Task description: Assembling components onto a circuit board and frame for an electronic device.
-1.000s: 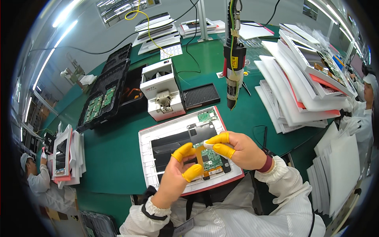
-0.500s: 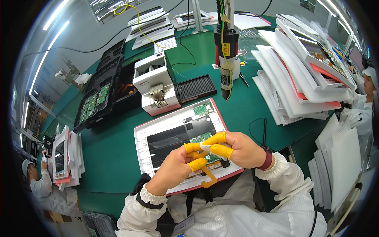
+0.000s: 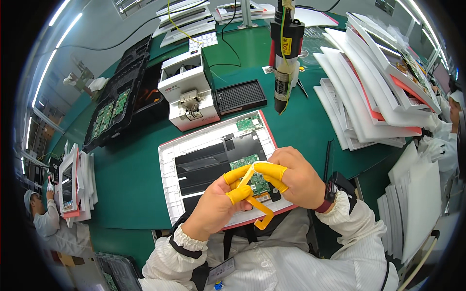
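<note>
Yellow finger cots cover the thumb and fingertips of both my hands. In my left hand (image 3: 221, 200) an orange flat flex cable (image 3: 263, 213) is pinched, its hooked lower end hanging free below the fingers. The cable's straight upper part slants up toward my right hand (image 3: 293, 177), which is closed at the cable's top end around a small white piece (image 3: 257, 165), mostly hidden by the fingertips. Below both hands lies a white panel with a red edge (image 3: 167, 194), holding a black sheet (image 3: 201, 167), a green circuit board (image 3: 259, 186) partly covered by my fingers, and a smaller green board (image 3: 248, 123).
A white bench machine (image 3: 187, 92) stands beyond the panel, beside a black grid tray (image 3: 241, 96). A black hanging tool (image 3: 282, 82) comes down from above. Open black case with boards (image 3: 109, 114) at left; stacked panels and foam sheets (image 3: 364, 92) at right. A co-worker (image 3: 41, 213) is at far left.
My fingertips have shifted along the cable, and more of its straight upper part shows between my hands. My right fingers have moved slightly up. The whole view has shifted a little.
</note>
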`<state>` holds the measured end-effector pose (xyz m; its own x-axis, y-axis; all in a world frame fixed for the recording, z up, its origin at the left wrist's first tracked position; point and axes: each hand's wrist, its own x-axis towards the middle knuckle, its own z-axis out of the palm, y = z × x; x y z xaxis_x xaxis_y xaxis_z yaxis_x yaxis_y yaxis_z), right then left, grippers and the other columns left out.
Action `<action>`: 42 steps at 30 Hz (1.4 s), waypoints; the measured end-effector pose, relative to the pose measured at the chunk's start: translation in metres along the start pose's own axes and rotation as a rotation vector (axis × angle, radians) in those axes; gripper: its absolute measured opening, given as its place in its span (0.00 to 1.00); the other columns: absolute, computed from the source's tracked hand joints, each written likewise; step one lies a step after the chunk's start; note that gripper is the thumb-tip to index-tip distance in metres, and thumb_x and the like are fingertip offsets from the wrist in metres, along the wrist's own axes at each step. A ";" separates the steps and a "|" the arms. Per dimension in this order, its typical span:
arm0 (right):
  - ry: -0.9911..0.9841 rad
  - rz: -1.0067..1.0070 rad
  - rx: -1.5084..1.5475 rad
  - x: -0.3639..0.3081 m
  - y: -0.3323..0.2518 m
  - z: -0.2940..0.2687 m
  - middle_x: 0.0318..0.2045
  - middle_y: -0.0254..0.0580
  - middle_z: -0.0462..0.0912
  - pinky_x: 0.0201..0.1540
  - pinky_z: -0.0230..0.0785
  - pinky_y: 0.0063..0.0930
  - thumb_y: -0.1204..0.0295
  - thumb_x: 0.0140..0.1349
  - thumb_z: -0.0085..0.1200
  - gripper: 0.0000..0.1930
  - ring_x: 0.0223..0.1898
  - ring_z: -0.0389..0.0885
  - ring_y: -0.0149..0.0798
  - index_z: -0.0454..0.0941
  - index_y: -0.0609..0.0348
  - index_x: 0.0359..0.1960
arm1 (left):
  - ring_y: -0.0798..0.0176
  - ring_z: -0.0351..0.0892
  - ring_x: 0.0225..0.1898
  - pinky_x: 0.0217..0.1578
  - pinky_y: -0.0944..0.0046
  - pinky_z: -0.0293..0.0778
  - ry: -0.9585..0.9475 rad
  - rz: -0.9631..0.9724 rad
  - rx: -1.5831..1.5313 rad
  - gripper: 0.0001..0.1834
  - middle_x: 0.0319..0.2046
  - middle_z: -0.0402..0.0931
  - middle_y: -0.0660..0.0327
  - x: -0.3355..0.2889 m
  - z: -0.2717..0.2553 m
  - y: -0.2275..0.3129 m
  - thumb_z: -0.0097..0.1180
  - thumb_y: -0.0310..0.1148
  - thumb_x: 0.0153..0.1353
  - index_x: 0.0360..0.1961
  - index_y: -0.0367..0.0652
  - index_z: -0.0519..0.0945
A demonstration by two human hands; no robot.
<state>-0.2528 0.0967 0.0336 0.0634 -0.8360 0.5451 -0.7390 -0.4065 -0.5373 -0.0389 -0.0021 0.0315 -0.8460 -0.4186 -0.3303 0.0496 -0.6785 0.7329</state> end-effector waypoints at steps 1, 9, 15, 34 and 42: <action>-0.001 -0.010 -0.030 -0.002 -0.001 0.001 0.38 0.42 0.78 0.50 0.71 0.38 0.84 0.46 0.63 0.23 0.45 0.76 0.49 0.83 0.61 0.48 | 0.67 0.79 0.46 0.44 0.68 0.79 0.000 0.007 -0.036 0.25 0.55 0.76 0.59 0.000 0.000 -0.001 0.57 0.27 0.70 0.66 0.38 0.68; -0.006 -0.052 -0.117 -0.001 -0.003 0.003 0.39 0.41 0.78 0.54 0.69 0.42 0.86 0.42 0.64 0.25 0.48 0.76 0.49 0.83 0.62 0.48 | 0.66 0.76 0.53 0.53 0.61 0.75 -0.059 0.041 -0.118 0.26 0.58 0.73 0.60 -0.002 -0.001 -0.002 0.57 0.26 0.69 0.67 0.38 0.68; 0.024 -0.120 -0.206 0.002 -0.005 0.006 0.39 0.41 0.79 0.55 0.69 0.43 0.82 0.42 0.65 0.22 0.48 0.76 0.49 0.84 0.63 0.45 | 0.65 0.75 0.55 0.56 0.61 0.73 -0.063 0.026 -0.104 0.26 0.58 0.73 0.60 -0.004 -0.002 -0.004 0.57 0.24 0.69 0.68 0.38 0.68; 0.018 -0.172 -0.292 0.003 -0.003 0.009 0.36 0.39 0.76 0.60 0.67 0.45 0.74 0.48 0.59 0.20 0.46 0.77 0.45 0.84 0.61 0.46 | 0.66 0.76 0.53 0.55 0.62 0.73 -0.035 0.046 -0.174 0.24 0.56 0.75 0.62 -0.005 0.003 -0.003 0.55 0.21 0.69 0.66 0.40 0.71; 0.024 -0.160 -0.282 0.002 -0.006 0.008 0.36 0.38 0.76 0.61 0.67 0.46 0.74 0.48 0.59 0.19 0.46 0.77 0.44 0.84 0.60 0.46 | 0.66 0.77 0.52 0.54 0.61 0.74 -0.020 0.031 -0.129 0.24 0.56 0.75 0.62 -0.006 0.003 -0.002 0.55 0.22 0.69 0.66 0.40 0.71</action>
<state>-0.2430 0.0943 0.0329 0.1806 -0.7590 0.6256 -0.8778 -0.4113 -0.2456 -0.0354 0.0036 0.0333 -0.8535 -0.4292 -0.2957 0.1424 -0.7378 0.6598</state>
